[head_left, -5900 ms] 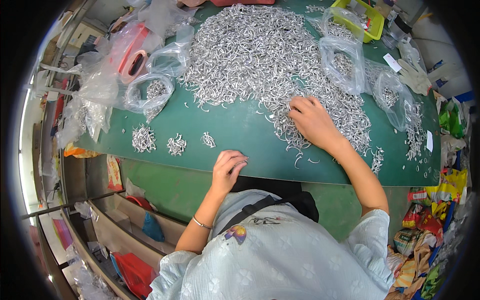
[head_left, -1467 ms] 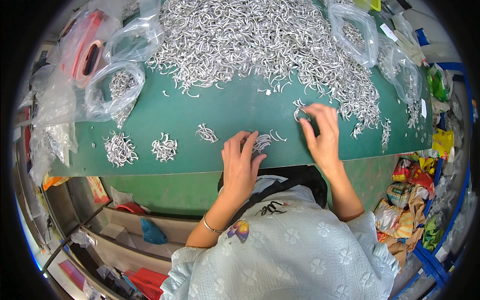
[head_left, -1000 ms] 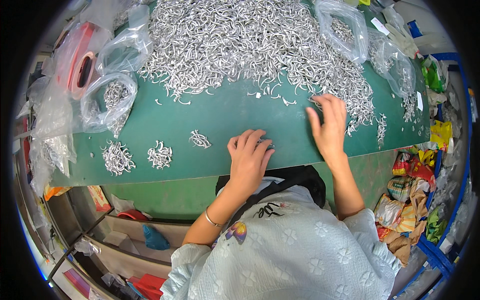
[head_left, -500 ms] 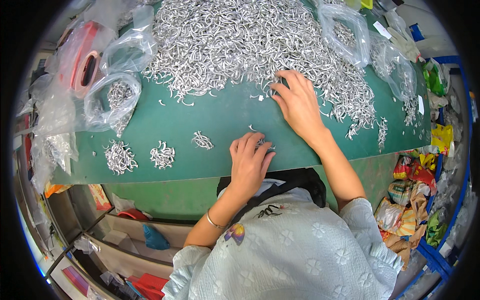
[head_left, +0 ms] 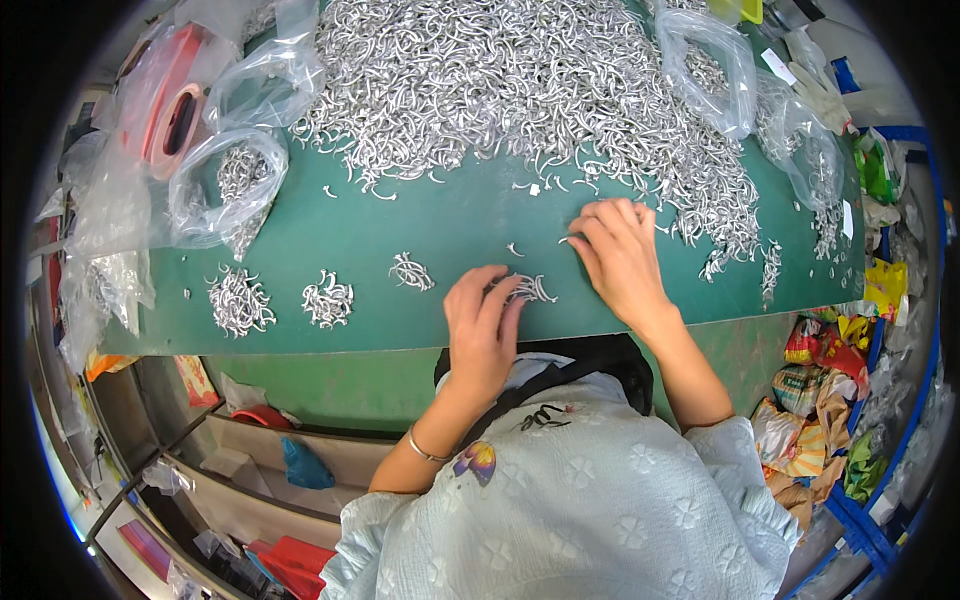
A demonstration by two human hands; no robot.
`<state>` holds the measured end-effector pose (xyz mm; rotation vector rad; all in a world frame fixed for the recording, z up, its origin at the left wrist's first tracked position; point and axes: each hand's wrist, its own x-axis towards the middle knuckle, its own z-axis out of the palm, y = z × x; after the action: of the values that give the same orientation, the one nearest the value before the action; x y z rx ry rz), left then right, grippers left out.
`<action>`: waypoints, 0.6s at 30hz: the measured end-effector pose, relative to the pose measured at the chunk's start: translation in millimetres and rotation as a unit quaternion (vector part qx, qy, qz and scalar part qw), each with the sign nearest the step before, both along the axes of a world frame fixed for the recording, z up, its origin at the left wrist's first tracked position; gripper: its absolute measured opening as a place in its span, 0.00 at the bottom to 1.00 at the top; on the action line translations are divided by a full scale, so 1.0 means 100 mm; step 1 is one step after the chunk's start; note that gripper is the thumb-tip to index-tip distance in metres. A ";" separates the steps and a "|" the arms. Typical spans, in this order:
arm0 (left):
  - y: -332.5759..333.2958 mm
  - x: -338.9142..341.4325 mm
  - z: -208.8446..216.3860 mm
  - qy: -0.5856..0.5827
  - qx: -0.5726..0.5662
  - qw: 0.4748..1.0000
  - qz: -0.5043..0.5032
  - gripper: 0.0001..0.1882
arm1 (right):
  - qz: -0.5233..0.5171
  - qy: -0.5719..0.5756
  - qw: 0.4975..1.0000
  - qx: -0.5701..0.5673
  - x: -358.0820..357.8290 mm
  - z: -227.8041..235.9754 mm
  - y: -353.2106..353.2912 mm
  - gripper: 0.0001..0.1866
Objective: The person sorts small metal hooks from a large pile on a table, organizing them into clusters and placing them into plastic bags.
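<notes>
Curved, shiny metallic pieces (head_left: 500, 90)

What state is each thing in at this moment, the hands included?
Left hand: open, cupped at the near cluster
Near cluster: loose, partly hidden
Right hand: fingers bent, a piece at its fingertips, grip unclear
Big heap: loose, spread out
Left pile: separate, heaped
Middle pile: separate, heaped
Right pile: separate, smallest of these three
Bracelet: worn on left wrist
</notes>
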<state>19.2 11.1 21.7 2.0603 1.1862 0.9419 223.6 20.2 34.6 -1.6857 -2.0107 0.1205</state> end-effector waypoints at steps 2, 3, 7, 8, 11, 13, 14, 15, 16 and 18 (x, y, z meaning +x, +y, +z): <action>0.04 -0.08 -0.02 0.009 -0.001 1.000 0.026 0.15 | -0.010 0.007 1.000 -0.018 0.02 -0.03 -0.02 0.07; 0.04 -0.11 -0.02 0.011 -0.003 1.000 0.028 0.15 | -0.016 0.010 0.999 -0.026 0.02 -0.05 -0.03 0.07; 0.01 -0.16 -0.02 0.020 -0.013 0.999 0.021 0.15 | 0.013 0.047 0.997 -0.057 -0.16 -0.01 -0.14 0.06; -0.01 -0.15 -0.01 0.021 -0.018 0.999 0.019 0.16 | 0.022 0.073 0.994 -0.073 -0.18 0.04 -0.14 0.06; -0.04 -0.16 0.00 0.028 -0.022 0.999 0.018 0.16 | -0.004 0.101 0.993 -0.053 -0.13 0.07 -0.12 0.04; -0.05 -0.17 0.00 0.031 -0.023 0.999 0.015 0.17 | -0.039 0.098 0.993 -0.061 -0.09 0.09 -0.12 0.04; -0.06 -0.17 0.00 0.032 -0.024 0.999 0.013 0.17 | -0.014 0.118 0.992 -0.047 -0.09 0.04 -0.11 0.04; -0.06 -0.17 -0.01 0.032 -0.025 0.999 0.011 0.18 | 0.001 0.124 0.991 -0.058 -0.12 0.04 -0.13 0.04; -0.05 -0.16 0.00 0.028 -0.030 0.999 0.009 0.18 | 0.017 0.130 0.989 -0.070 -0.16 0.05 -0.15 0.04; -0.04 -0.15 0.05 0.021 -0.039 0.999 0.007 0.19 | 0.050 0.116 0.986 -0.110 -0.16 0.05 -0.20 0.06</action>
<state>4.0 6.7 26.3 2.0215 1.2423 0.8493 207.9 -0.2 40.0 -1.6140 -1.9608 0.5680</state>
